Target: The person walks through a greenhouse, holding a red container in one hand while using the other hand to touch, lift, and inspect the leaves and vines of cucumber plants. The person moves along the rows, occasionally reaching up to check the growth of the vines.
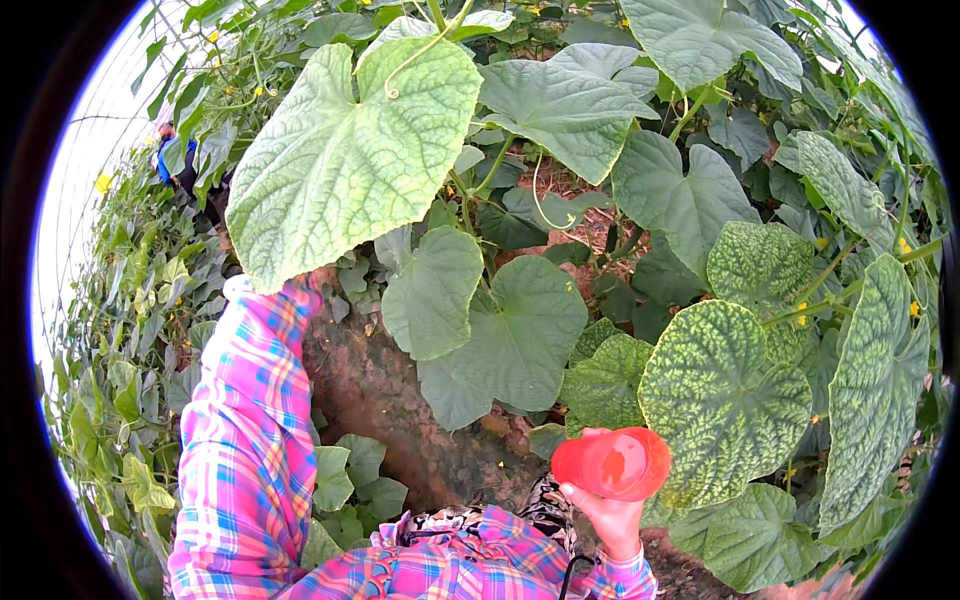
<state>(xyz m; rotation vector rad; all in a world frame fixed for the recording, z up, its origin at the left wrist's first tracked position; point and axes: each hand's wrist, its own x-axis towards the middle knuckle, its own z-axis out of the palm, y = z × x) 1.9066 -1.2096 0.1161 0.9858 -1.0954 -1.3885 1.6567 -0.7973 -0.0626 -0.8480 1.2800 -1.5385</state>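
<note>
My right hand (606, 517) grips a red, ribbed, cup-shaped object (611, 463) low in the view, with its broad, shiny end tilted to the right. Whether that end is hollow I cannot make out. A mottled yellow-green cucumber leaf (724, 401) lies just right of the red object. On the other side, my left arm in a plaid sleeve (251, 405) reaches up and forward. A broad pale-green leaf (352, 154) covers nearly all of my left hand, so its fingers and anything in them are hidden.
Leafy cucumber vines with small yellow flowers rise ahead and on both sides. Bare soil (375, 405) shows between the rows. Thin curling tendrils (537, 191) hang among the leaves. Another person (176, 157) stands far off at the upper left, partly behind foliage.
</note>
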